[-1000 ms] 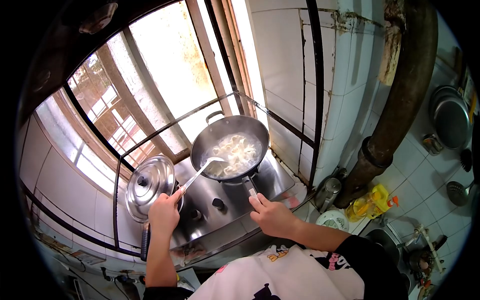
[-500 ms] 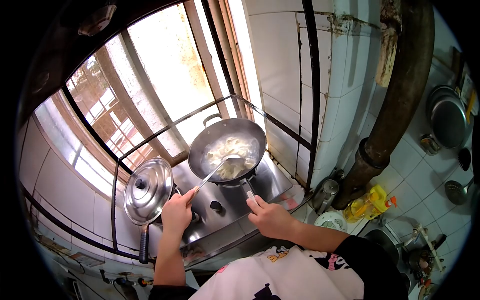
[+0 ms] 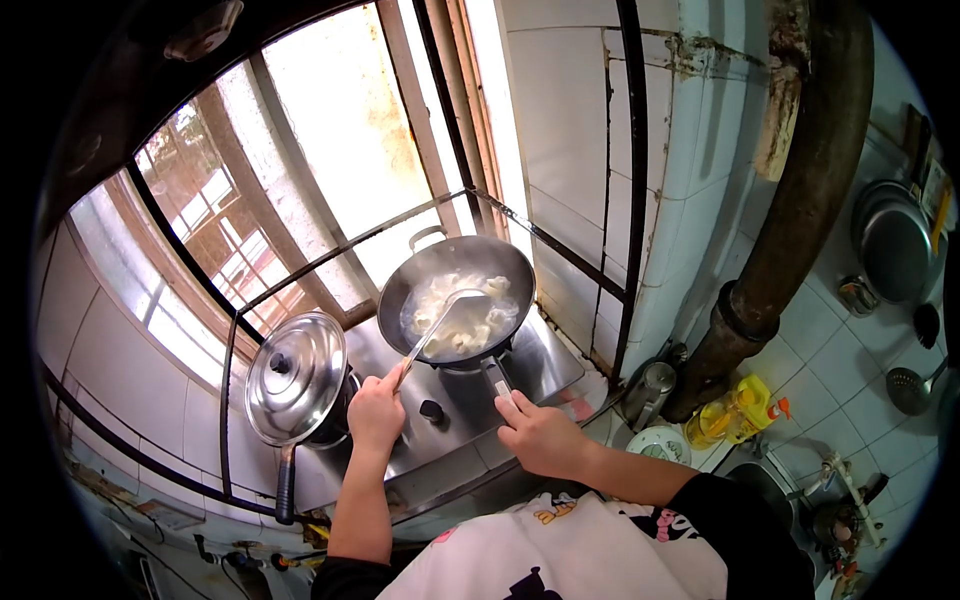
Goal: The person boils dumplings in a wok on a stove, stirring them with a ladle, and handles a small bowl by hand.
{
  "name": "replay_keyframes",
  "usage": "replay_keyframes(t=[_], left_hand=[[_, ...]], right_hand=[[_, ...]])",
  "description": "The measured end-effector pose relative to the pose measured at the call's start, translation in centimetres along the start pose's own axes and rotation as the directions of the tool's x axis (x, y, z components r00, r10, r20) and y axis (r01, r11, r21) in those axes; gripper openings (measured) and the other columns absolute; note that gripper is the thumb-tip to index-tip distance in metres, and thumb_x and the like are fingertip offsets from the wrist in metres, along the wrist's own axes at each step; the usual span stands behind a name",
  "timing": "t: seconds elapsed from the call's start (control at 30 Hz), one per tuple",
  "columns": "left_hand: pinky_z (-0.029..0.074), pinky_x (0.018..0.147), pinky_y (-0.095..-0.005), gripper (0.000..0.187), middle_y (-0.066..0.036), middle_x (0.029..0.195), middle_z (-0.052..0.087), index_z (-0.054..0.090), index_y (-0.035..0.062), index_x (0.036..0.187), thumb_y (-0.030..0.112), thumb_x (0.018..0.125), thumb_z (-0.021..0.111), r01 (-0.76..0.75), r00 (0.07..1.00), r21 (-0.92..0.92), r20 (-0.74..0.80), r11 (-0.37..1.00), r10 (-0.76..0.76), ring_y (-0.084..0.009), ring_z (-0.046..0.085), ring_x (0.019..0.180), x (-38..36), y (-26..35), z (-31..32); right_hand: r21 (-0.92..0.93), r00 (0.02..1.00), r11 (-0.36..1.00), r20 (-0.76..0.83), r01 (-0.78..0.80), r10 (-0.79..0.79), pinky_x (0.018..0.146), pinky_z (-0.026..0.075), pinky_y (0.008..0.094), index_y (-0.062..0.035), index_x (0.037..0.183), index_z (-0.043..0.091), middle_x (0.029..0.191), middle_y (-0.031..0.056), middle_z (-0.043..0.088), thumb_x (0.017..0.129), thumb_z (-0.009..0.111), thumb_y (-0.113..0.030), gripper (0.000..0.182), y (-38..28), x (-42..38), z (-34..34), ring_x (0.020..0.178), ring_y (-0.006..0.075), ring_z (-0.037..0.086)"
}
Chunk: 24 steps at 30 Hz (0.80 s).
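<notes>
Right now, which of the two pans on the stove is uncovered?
The wok on the burner nearer the tiled wall: open, pale food showing, ladle in it. The pot beside the window wears a steel lid.

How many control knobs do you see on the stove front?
2: one knob sits between the left hand and right hand; the other seems hidden behind the left hand. More may be hidden.

place: home kitchen | signs: gas stove, wok of dumplings, lidded pot, tiled walls, oil bottle
</notes>
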<state>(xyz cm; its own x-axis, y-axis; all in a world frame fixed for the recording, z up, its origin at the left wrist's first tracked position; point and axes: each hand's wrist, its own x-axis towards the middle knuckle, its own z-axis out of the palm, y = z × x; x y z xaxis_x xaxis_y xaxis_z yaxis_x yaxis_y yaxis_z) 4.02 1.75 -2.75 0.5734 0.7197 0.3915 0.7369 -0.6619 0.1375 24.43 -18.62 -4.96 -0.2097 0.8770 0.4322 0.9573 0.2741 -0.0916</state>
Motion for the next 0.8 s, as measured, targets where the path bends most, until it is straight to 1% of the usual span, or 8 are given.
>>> replay_keyframes(t=[0.2, 0.23, 0.33, 0.37, 0.47, 0.57, 0.67, 0.8], left_hand=[[0.051, 0.075, -0.0470, 0.054, -0.016, 0.090, 0.062, 0.053, 0.0109, 0.137, 0.012, 0.085, 0.065, 0.051, 0.999, -0.139, 0.005, 0.989, -0.050, -0.0377, 0.063, 0.081, -1.7, -1.0, 1.8], [0.051, 0.074, -0.0474, 0.054, -0.016, 0.091, 0.061, 0.052, 0.0087, 0.138, 0.012, 0.086, 0.064, 0.035, 0.999, -0.171, 0.002, 0.985, -0.036, -0.0381, 0.063, 0.083, -1.9, -1.1, 2.1], [0.050, 0.074, -0.0486, 0.054, -0.017, 0.091, 0.061, 0.051, 0.0079, 0.139, 0.012, 0.086, 0.064, 0.071, 0.997, -0.224, -0.010, 0.972, -0.075, -0.0389, 0.063, 0.084, -2.6, -0.6, 2.8], [0.051, 0.073, -0.0495, 0.056, -0.017, 0.090, 0.060, 0.046, 0.0087, 0.142, 0.013, 0.089, 0.061, 0.048, 0.999, -0.228, -0.010, 0.972, -0.052, -0.0401, 0.063, 0.084, -2.8, -0.9, 3.4], [0.051, 0.076, -0.0502, 0.059, -0.019, 0.098, 0.063, 0.037, 0.0078, 0.147, 0.015, 0.091, 0.058, 0.087, 0.994, -0.224, 0.077, 0.971, -0.071, -0.0421, 0.063, 0.088, -2.9, -0.6, 3.9], [0.052, 0.079, -0.0516, 0.063, -0.025, 0.106, 0.064, 0.028, 0.0041, 0.148, 0.017, 0.093, 0.056, 0.071, 0.995, -0.234, 0.091, 0.970, -0.051, -0.0449, 0.063, 0.093, -3.0, -1.0, 5.6], [0.051, 0.081, -0.0530, 0.065, -0.031, 0.109, 0.063, 0.026, 0.0004, 0.147, 0.018, 0.093, 0.057, 0.151, 0.975, -0.200, 0.189, 0.968, -0.113, -0.0474, 0.063, 0.094, -2.7, -0.2, 5.1], [0.051, 0.080, -0.0539, 0.066, -0.031, 0.100, 0.064, 0.026, 0.0002, 0.145, 0.019, 0.091, 0.059, 0.153, 0.971, -0.190, 0.214, 0.970, -0.112, -0.0482, 0.064, 0.090, -2.4, 0.2, 4.5]], right_hand=[[0.003, 1.000, 1.000, 0.009, -0.003, 0.003, 0.088, 0.053, 0.0374, -0.0029, 0.083, 0.058, 0.130, 0.0281, 0.055, 0.077, 0.061, -0.008, 0.008, -0.1, 0.0, -0.1, 0.117, 0.0410, 0.058], [0.008, 1.000, 1.000, 0.011, -0.003, 0.003, 0.089, 0.053, 0.0375, -0.0028, 0.083, 0.058, 0.130, 0.0282, 0.055, 0.077, 0.061, -0.008, 0.008, 0.0, 0.0, 0.0, 0.117, 0.0411, 0.058], [0.010, 1.000, 1.000, 0.014, -0.004, 0.004, 0.090, 0.052, 0.0379, -0.0026, 0.084, 0.058, 0.130, 0.0284, 0.054, 0.077, 0.061, -0.008, 0.009, 0.0, 0.0, 0.0, 0.117, 0.0414, 0.058], [0.009, 1.000, 1.000, 0.015, -0.005, 0.004, 0.090, 0.052, 0.0380, -0.0026, 0.084, 0.059, 0.130, 0.0285, 0.054, 0.077, 0.061, -0.008, 0.009, 0.0, 0.0, -0.1, 0.117, 0.0414, 0.058], [0.001, 1.000, 1.000, 0.008, 0.000, 0.000, 0.088, 0.053, 0.0377, -0.0027, 0.084, 0.058, 0.130, 0.0283, 0.054, 0.077, 0.061, -0.007, 0.008, 0.0, 0.0, 0.1, 0.117, 0.0416, 0.059], [-0.001, 1.000, 1.000, 0.020, -0.007, 0.007, 0.086, 0.054, 0.0375, -0.0028, 0.084, 0.058, 0.130, 0.0280, 0.055, 0.077, 0.060, -0.007, 0.008, -0.1, 0.1, -0.3, 0.117, 0.0415, 0.059], [0.004, 1.000, 1.000, 0.013, -0.009, 0.009, 0.084, 0.055, 0.0373, -0.0029, 0.083, 0.058, 0.130, 0.0276, 0.055, 0.077, 0.061, -0.007, 0.008, 0.0, 0.1, -0.1, 0.117, 0.0412, 0.059], [0.006, 1.000, 1.000, -0.003, -0.003, 0.003, 0.085, 0.055, 0.0373, -0.0032, 0.083, 0.058, 0.130, 0.0273, 0.055, 0.077, 0.061, -0.007, 0.007, 0.0, 0.1, 0.1, 0.117, 0.0406, 0.059]])
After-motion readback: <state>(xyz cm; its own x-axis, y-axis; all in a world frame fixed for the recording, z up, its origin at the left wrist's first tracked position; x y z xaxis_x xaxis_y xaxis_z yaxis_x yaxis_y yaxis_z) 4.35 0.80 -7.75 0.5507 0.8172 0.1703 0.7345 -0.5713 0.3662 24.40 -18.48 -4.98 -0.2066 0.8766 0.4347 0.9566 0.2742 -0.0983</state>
